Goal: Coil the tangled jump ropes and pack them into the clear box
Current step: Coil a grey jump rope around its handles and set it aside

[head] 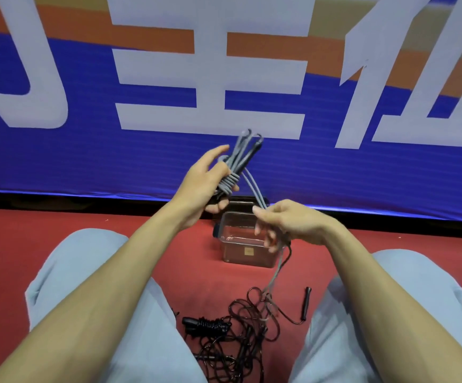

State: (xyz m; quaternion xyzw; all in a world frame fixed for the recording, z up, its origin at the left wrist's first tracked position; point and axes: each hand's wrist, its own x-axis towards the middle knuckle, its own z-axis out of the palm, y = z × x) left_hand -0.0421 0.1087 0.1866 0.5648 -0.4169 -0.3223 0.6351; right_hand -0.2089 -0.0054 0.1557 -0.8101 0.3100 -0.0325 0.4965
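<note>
Grey jump rope (pixel 231 172): smooth round cord, folded into a bundle and bound by tight wraps, gripped by fingers of left hand (pixel 202 186); loose strands running down to right hand (pixel 288 222), fingers closed around them, above clear box.
Clear box (pixel 247 243): rigid transparent plastic, rectangular, open, small square label unreadable; on red floor (pixel 141 225).
Black ropes (pixel 241 335): thin glossy tangle, 1 coiled bundle (pixel 207 324), 1 ribbed handle (pixel 306 302); floor, between knees.
Banner (pixel 86 161): blue, orange band, large white characters, cropped.
</note>
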